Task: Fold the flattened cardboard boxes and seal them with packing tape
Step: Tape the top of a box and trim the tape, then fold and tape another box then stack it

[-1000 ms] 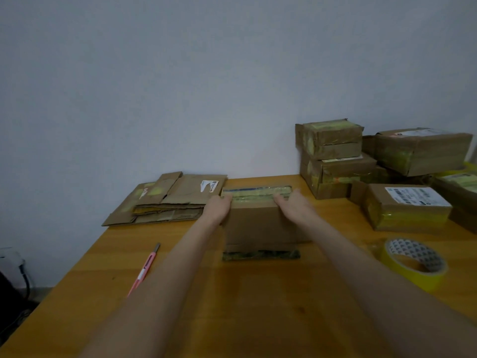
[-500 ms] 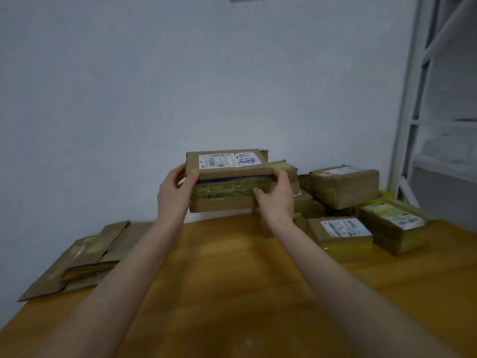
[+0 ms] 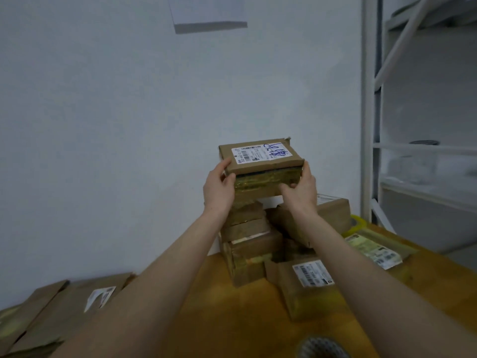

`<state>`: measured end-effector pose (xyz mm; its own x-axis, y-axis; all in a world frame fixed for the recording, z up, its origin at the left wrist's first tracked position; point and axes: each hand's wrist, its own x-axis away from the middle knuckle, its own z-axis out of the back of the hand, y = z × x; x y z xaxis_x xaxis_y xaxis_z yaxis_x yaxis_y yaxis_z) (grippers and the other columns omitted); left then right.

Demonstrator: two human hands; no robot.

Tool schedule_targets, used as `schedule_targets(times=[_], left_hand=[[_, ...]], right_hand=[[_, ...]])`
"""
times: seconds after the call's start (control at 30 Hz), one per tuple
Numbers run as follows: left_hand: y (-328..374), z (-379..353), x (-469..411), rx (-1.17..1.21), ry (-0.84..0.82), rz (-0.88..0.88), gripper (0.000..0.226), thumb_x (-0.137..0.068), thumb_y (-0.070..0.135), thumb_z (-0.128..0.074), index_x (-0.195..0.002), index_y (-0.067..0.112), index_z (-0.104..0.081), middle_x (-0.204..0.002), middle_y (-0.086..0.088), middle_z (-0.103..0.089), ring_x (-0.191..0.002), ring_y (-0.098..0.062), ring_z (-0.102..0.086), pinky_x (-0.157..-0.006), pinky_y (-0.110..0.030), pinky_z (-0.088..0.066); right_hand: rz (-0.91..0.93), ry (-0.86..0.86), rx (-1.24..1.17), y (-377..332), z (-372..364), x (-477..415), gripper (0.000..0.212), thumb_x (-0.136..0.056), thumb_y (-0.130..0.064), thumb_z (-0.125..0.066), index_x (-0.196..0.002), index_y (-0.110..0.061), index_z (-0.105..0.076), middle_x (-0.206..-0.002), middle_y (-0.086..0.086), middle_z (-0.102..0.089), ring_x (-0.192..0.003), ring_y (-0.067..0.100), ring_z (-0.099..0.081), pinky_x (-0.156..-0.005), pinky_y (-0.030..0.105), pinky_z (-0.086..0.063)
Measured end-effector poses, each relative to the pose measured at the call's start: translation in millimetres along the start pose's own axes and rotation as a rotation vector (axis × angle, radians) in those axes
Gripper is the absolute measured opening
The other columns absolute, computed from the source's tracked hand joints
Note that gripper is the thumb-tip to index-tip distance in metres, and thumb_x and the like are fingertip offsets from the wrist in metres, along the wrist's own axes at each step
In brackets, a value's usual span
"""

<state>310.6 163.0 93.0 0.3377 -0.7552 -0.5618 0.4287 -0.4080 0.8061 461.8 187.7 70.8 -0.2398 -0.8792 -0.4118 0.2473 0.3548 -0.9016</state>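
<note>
We hold one sealed cardboard box (image 3: 260, 164) in the air with both hands. The left hand (image 3: 218, 188) grips its left end and the right hand (image 3: 300, 188) its right end, with thumbs on the near taped side. One white shipping label (image 3: 260, 153) with blue handwriting lies on its top face.

Directly under the grip is a pile of sealed boxes (image 3: 247, 244). We count at least five, but overlaps prevent a firm number. Two of them, below and to the right of the grip, show white labels.

Far below and left of the grip lies one stack of flattened boxes (image 3: 51, 306), its count unclear. One roll of packing tape (image 3: 322, 348) sits at the bottom edge, below the right hand.

Everything rests on a wooden table (image 3: 232, 319) against a pale wall (image 3: 103, 125). A white metal shelving rack (image 3: 366, 125) stands to the right of the grip, and one paper sheet (image 3: 206, 9) hangs high above it.
</note>
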Motion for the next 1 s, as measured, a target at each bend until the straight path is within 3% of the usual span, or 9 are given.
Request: schedule_targets(times=[0.07, 0.17, 0.27, 0.43, 0.57, 0.67, 0.73, 0.87, 1.0], left_hand=[[-18, -4, -19, -0.074, -0.030, 0.049, 0.045, -0.099, 0.013, -0.044, -0.143, 0.026, -0.040, -0.143, -0.002, -0.046, -0.128, -0.021, -0.046, -0.105, -0.042, -0.043], [-45, -5, -32, -0.188, -0.135, 0.124, 0.056, -0.100, 0.012, -0.042, -0.151, 0.022, -0.022, -0.153, -0.002, -0.033, -0.138, -0.023, -0.035, -0.113, -0.042, -0.033], [-51, -6, -35, -0.206, -0.199, 0.112, 0.062, -0.100, 0.008, -0.039, -0.153, 0.025, -0.012, -0.158, 0.003, -0.021, -0.142, -0.020, -0.027, -0.116, -0.040, -0.027], [-46, 8, -17, -0.284, -0.140, 0.090, 0.059, -0.097, 0.010, -0.047, -0.150, 0.015, -0.022, -0.151, -0.007, -0.034, -0.135, -0.024, -0.037, -0.103, -0.026, -0.033], [-58, 47, 15, -0.501, -0.147, 0.135, 0.055, -0.094, 0.017, -0.052, -0.145, 0.013, -0.033, -0.147, -0.012, -0.036, -0.129, -0.025, -0.044, -0.105, -0.034, -0.037], [-65, 83, 54, -0.604, -0.197, 0.174, 0.046, -0.092, 0.016, -0.052, -0.138, 0.014, -0.044, -0.143, -0.010, -0.037, -0.110, -0.021, -0.054, -0.095, -0.026, -0.036], [-72, 110, 82, -0.672, -0.225, 0.193, 0.044, -0.092, 0.016, -0.053, -0.135, 0.014, -0.047, -0.142, -0.009, -0.038, -0.108, -0.019, -0.054, -0.094, -0.022, -0.035], [-98, 174, 130, -0.787, -0.261, 0.287, 0.046, -0.090, 0.016, -0.056, -0.136, 0.013, -0.047, -0.141, -0.010, -0.037, -0.124, -0.023, -0.047, -0.107, -0.029, -0.033], [-132, 248, 149, -0.885, -0.213, 0.419, 0.048, -0.093, 0.018, -0.052, -0.140, 0.014, -0.042, -0.144, -0.009, -0.037, -0.127, -0.024, -0.044, -0.105, -0.031, -0.033]], right_hand=[[-0.012, -0.110, 0.027, 8, -16, -14, 0.074, -0.084, -0.019, -0.064, -0.145, -0.030, -0.025, -0.140, 0.005, -0.044, -0.123, 0.027, -0.051, -0.102, 0.050, -0.044], [-0.029, -0.234, 0.160, 19, -36, -19, 0.077, -0.090, -0.018, -0.059, -0.152, -0.021, -0.016, -0.156, 0.007, -0.022, -0.140, 0.028, -0.029, -0.113, 0.043, -0.030], [0.009, -0.301, 0.274, 26, -52, -17, 0.069, -0.094, -0.015, -0.054, -0.152, -0.020, -0.019, -0.160, 0.005, -0.007, -0.145, 0.027, -0.016, -0.113, 0.039, -0.025], [0.038, -0.199, 0.322, 23, -57, -2, 0.062, -0.092, -0.015, -0.056, -0.148, -0.023, -0.030, -0.156, 0.006, -0.018, -0.139, 0.028, -0.028, -0.108, 0.043, -0.036], [0.088, -0.181, 0.332, 15, -57, 29, 0.050, -0.091, -0.016, -0.058, -0.138, -0.025, -0.043, -0.147, 0.004, -0.029, -0.127, 0.024, -0.042, -0.095, 0.035, -0.047], [0.113, -0.227, 0.350, 8, -69, 66, 0.046, -0.090, -0.019, -0.058, -0.134, -0.027, -0.046, -0.141, 0.003, -0.033, -0.119, 0.023, -0.046, -0.091, 0.038, -0.051], [0.129, -0.287, 0.363, 3, -87, 96, 0.041, -0.091, -0.020, -0.058, -0.130, -0.025, -0.049, -0.137, 0.004, -0.035, -0.120, 0.023, -0.044, -0.092, 0.035, -0.048], [0.162, -0.492, 0.384, -1, -142, 163, 0.039, -0.091, -0.019, -0.056, -0.130, -0.023, -0.050, -0.137, 0.005, -0.037, -0.123, 0.025, -0.043, -0.100, 0.035, -0.042], [0.047, -0.727, 0.334, 3, -205, 214, 0.043, -0.089, -0.017, -0.057, -0.132, -0.021, -0.050, -0.138, 0.006, -0.040, -0.122, 0.024, -0.047, -0.095, 0.031, -0.043]])
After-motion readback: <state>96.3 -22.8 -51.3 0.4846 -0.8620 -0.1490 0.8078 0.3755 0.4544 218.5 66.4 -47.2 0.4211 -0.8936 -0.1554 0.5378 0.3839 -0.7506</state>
